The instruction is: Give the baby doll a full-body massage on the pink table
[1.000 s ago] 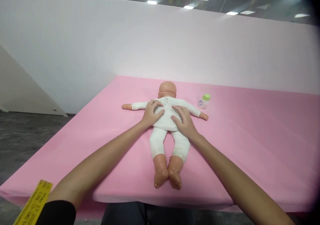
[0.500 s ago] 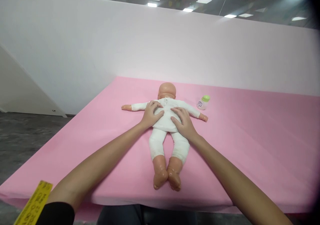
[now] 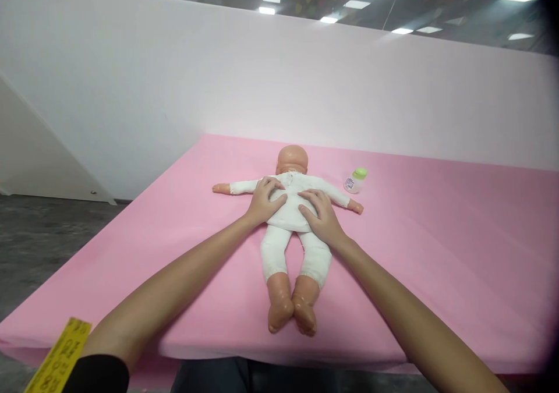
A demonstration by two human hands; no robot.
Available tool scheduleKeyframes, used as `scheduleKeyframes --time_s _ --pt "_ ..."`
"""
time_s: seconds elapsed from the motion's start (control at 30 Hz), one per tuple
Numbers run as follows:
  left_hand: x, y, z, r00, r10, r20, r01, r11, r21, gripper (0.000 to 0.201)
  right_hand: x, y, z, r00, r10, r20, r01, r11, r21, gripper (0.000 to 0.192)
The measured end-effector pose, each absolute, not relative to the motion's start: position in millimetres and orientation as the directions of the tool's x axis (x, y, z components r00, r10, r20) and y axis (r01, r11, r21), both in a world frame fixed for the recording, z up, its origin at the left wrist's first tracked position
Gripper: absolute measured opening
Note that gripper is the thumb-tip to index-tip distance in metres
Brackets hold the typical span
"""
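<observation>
1. Our left hand (image 3: 263,201) lies flat and spread on the doll (image 3: 289,212), on the left of its chest, grasping nothing.
2. The doll lies on its back mid-table (image 3: 437,253), long axis running straight away from us: feet near, head far, arms out sideways.
3. Our right hand (image 3: 321,215) rests unclenched on the doll's right flank, slightly nearer us than the left.
4. A bottle (image 3: 354,181) stands just beyond the doll's right arm.
</observation>
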State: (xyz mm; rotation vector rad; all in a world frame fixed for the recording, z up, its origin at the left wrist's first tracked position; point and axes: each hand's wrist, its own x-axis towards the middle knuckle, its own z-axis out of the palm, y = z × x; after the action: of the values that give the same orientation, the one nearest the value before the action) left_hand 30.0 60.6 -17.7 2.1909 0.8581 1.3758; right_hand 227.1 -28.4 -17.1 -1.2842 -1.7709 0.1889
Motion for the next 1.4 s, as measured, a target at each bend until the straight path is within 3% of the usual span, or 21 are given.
scheduleKeyframes --time_s 0.23,0.57,0.9,1.4 --pt "29.8 60.2 -16.7 0.312 0.689 0.654 0.273 -0.724 0.633 0.015 225.6 -31.4 -12.9 -0.017 0.822 0.569 0.669 0.432 -0.605 0.019" --pt "29.4 58.1 -14.3 0.328 0.689 0.646 0.284 -0.725 0.628 0.027 224.3 -32.0 -12.3 -0.041 0.808 0.587 0.665 0.461 -0.588 0.044" --pt "29.5 55.4 -10.8 0.329 0.706 0.627 0.304 -0.708 0.638 0.011 226.6 -29.8 -15.9 -0.043 0.819 0.573 0.685 0.441 -0.580 0.037" --pt "29.6 56.3 -11.6 0.334 0.705 0.626 0.302 -0.709 0.637 0.011 226.3 -29.9 -14.1 -0.046 0.814 0.579 0.676 0.452 -0.582 0.036"
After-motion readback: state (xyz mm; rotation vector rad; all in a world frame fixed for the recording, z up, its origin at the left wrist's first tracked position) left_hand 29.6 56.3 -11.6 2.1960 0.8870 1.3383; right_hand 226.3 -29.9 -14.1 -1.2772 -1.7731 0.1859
